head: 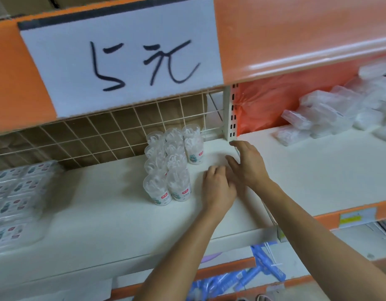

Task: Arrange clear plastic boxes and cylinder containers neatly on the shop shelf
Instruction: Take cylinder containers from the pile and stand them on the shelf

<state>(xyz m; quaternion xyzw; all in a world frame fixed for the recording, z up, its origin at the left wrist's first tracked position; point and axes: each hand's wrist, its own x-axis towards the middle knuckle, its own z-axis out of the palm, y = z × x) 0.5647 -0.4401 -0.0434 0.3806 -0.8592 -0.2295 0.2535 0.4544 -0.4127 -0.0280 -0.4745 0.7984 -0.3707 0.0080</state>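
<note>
Several clear cylinder containers (168,165) with white contents stand upright in tight rows at the middle of the white shelf (114,213). My left hand (218,191) rests palm down on the shelf just right of the front cylinders, apart from them, fingers bent down, with nothing seen in it. My right hand (247,165) lies beside it, farther back, with fingers stretched toward the shelf upright (228,114). A loose pile of clear plastic boxes (331,111) lies at the back right. Flat clear boxes (16,192) lie in rows at the left.
A clear divider (274,224) runs from the upright to the shelf's front edge, under my right forearm. A wire grid (96,135) backs the left bay. A handwritten paper sign (122,59) hangs from the orange shelf above. Blue packets (237,279) lie on the lower shelf.
</note>
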